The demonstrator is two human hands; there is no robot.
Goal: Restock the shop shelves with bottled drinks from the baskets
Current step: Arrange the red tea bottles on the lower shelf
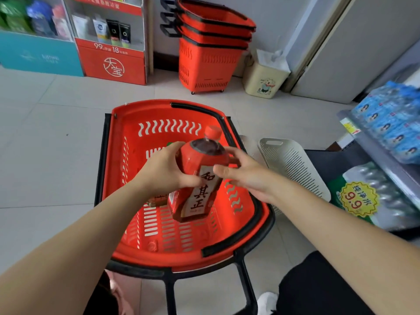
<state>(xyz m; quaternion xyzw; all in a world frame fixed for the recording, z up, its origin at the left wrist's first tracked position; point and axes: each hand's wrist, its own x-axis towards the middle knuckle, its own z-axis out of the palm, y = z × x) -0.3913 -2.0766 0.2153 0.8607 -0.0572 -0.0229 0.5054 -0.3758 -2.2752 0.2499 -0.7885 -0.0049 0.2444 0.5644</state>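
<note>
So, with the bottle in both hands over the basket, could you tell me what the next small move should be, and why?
Probably lift the bottle clear of the red basket and carry it right toward the shelf: the left hand and right hand both hold it over the basket, and the shelf with water packs stands on that side.

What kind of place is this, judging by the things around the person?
Most likely a small shop. A stack of red shopping baskets stands by the wall, packs of bottled water lie on a shelf at the right, and a yellow price sticker reads 9.9.
</note>
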